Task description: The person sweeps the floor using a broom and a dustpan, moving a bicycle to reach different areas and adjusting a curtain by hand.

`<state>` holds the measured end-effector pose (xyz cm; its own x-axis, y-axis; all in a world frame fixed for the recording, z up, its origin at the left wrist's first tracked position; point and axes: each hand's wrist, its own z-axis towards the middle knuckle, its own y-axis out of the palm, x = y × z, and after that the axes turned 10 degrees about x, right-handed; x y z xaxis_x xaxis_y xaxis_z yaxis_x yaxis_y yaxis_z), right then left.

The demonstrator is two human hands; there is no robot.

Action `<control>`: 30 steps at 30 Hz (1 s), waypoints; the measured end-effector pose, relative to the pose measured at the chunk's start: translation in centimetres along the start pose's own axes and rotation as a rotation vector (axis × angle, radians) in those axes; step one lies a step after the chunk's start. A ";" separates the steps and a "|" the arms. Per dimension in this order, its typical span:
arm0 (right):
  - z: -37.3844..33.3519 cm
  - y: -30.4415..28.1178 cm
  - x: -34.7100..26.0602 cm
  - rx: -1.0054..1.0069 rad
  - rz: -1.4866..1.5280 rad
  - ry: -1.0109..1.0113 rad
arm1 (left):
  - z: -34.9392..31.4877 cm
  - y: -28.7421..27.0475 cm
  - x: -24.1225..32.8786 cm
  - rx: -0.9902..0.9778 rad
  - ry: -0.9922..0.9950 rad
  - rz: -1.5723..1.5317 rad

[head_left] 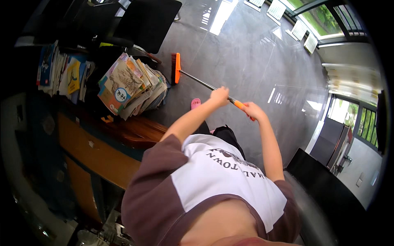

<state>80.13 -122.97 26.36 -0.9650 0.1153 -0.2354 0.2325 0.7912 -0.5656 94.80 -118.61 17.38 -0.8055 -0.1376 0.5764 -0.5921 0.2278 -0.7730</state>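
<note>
A broom (199,80) with an orange head, dark bristles and a metal stick slants across the grey floor. Its head lies off to the left, beside a stack of books (123,84). My left hand (220,96) is wrapped round the stick, just below the orange grip. At the upper end, my right hand (253,111) is closed on the orange grip. Both arms reach forward from my body. One pink slipper (195,103) shows on the floor under my left forearm, close to the broom stick.
A black chair (147,24) stands behind the book stack. More books (67,74) are piled at the far left, near wooden furniture (96,151). White panel-like objects (299,29) line the window wall. A dark curved surface (328,180) is at my right.
</note>
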 end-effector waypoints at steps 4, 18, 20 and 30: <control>-3.7 0.4 2.6 0.043 0.108 0.127 | 0.8 5.4 3.0 -0.138 0.192 0.267; -15.4 -1.7 9.5 0.222 0.303 0.452 | -1.7 8.4 16.1 -0.304 0.652 0.177; -15.7 -2.6 10.0 0.200 0.420 0.364 | -1.3 8.0 16.0 -0.272 0.628 0.171; -5.2 -1.0 3.6 0.132 0.380 -0.108 | 2.7 2.1 3.1 -0.084 0.323 0.351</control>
<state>75.83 -120.25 30.22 -0.7911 0.3146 -0.5246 0.5898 0.6197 -0.5178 91.02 -121.15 16.84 -0.8992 0.2650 0.3481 -0.2714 0.2861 -0.9190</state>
